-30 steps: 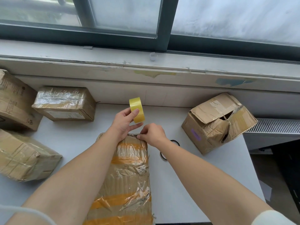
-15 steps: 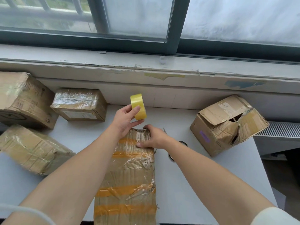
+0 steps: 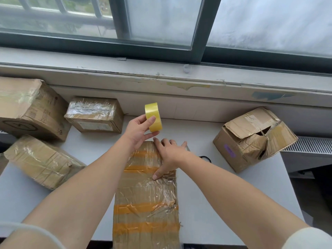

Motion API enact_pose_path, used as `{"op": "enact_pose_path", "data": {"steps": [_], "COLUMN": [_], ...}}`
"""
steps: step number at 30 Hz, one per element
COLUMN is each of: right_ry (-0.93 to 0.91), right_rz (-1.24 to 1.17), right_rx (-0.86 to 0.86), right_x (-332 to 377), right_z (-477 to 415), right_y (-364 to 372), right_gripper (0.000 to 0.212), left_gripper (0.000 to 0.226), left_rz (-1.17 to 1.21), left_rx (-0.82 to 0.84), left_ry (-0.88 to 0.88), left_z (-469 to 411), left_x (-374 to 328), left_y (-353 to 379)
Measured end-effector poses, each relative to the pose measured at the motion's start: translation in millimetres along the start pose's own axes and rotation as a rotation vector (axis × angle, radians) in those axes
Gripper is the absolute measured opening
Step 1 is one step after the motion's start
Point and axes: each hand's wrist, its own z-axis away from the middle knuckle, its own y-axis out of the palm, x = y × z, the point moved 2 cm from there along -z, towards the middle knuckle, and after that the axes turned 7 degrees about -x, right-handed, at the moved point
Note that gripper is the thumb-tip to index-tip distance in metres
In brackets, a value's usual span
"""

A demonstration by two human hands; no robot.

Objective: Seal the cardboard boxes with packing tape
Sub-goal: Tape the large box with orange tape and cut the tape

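Yellow packing tape roll (image 3: 153, 117) is pinched upright between the left hand's (image 3: 138, 131) thumb and fingers, raised above the white table (image 3: 206, 203). The right hand (image 3: 168, 155) presses flat, fingers spread, on the long cardboard box (image 3: 145, 203) banded with orange tape, lying at the table's centre.

Both bare forearms reach in from the bottom edge, with a white sleeve showing at each lower corner. The left forearm (image 3: 80, 191) enters at 7 o'clock and points toward 1 o'clock. The left hand (image 3: 138, 131) is raised, palm turned right, thumb and fingers curled round a tape roll (image 3: 153, 116) held on edge. The right forearm (image 3: 233, 191) enters at 5 o'clock and points toward 11 o'clock. The right hand (image 3: 170, 154) lies palm down on a box (image 3: 146, 198), just at 5 o'clock of the left hand, fingers straight and spread toward 12 o'clock, thumb stretched toward 6 o'clock and pressing on the box top.
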Motion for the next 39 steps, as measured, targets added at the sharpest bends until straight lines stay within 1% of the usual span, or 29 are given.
{"op": "enact_pose_path", "data": {"steps": [3, 5, 7, 8, 10, 12, 13, 15, 16, 18, 19, 20, 21, 23, 25, 27, 31, 33, 35, 36, 37, 39], "right_ry": [0.043, 0.158, 0.327, 0.417, 0.555, 0.609, 0.608, 0.554, 0.470, 0.183, 0.042, -0.060, -0.118, -0.142, -0.100, -0.064, -0.044, -0.089, -0.208, -0.266, -0.301, -0.304], "right_rz": [-0.046, -0.100, -0.148, -0.180, -0.252, -0.264, -0.240, -0.164, -0.100, 0.055, 0.116, 0.167, 0.209, 0.238, 0.230, 0.235, 0.237, 0.257, 0.266, 0.271, 0.280, 0.263], "right_rx": [-0.011, -0.052, -0.144, -0.176, -0.178, -0.150, -0.145, -0.208, -0.268, -0.368, -0.384, -0.373, -0.342, -0.294, -0.296, -0.297, -0.323, -0.389, -0.446, -0.448, -0.439, -0.473], "right_x": [-3, -10, -21, -27, -38, -47, -50, -50, -47, -30, -20, -9, 1, 16, 24, 27, 29, 42, 62, 71, 77, 83], "right_z": [2, 2, 6, 8, 14, 19, 20, 25, 28, 30, 30, 31, 29, 24, 19, 16, 19, 20, 20, 19, 17, 14], "right_y": [-4, -10, -14, -13, -9, -5, -5, -9, -10, -8, -3, 5, 15, 34, 42, 43, 37, 29, 31, 38, 48, 69], "right_gripper": [0.146, 0.142, 0.137, 0.139, 0.148, 0.151, 0.146, 0.133, 0.126, 0.115, 0.113, 0.113, 0.114, 0.108, 0.096, 0.089, 0.089, 0.089, 0.079, 0.072, 0.066, 0.059], "left_gripper": [0.020, 0.018, 0.018, 0.019, 0.021, 0.022, 0.023, 0.023, 0.023, 0.022, 0.022, 0.024, 0.025, 0.023, 0.020, 0.019, 0.018, 0.017, 0.024, 0.028, 0.029, 0.032], "left_rz": [-0.018, -0.022, -0.019, -0.021, -0.030, -0.034, -0.035, -0.031, -0.027, -0.025, -0.026, -0.030, -0.036, -0.046, -0.053, -0.063, -0.043, -0.031, -0.026, -0.025, -0.020, -0.003], "left_rx": [0.018, 0.031, 0.048, 0.058, 0.077, 0.094, 0.099, 0.111, 0.116, 0.126, 0.131, 0.135, 0.137, 0.137, 0.132, 0.119, 0.072, 0.052, 0.039, 0.029, 0.017, -0.011], "left_ry": [-0.001, 0.004, 0.007, 0.009, 0.022, 0.034, 0.038, 0.041, 0.040, 0.041, 0.042, 0.041, 0.041, 0.046, 0.053, 0.060, 0.068, 0.075, 0.086, 0.090, 0.093, 0.095], "left_z": [1, 2, 1, 1, 1, 1, 1, 2, 3, 5, 7, 9, 11, 17, 22, 26, 37, 44, 53, 58, 64, 75], "left_x": [-2, -7, -15, -18, -25, -30, -32, -37, -39, -41, -41, -42, -42, -43, -45, -45, -44, -42, -41, -41, -40, -40], "left_y": [-2, -2, -3, -3, -1, 0, 0, 0, -1, -4, -6, -8, -11, -21, -35, -49, -68, -75, -81, -83, -87, -96]}}
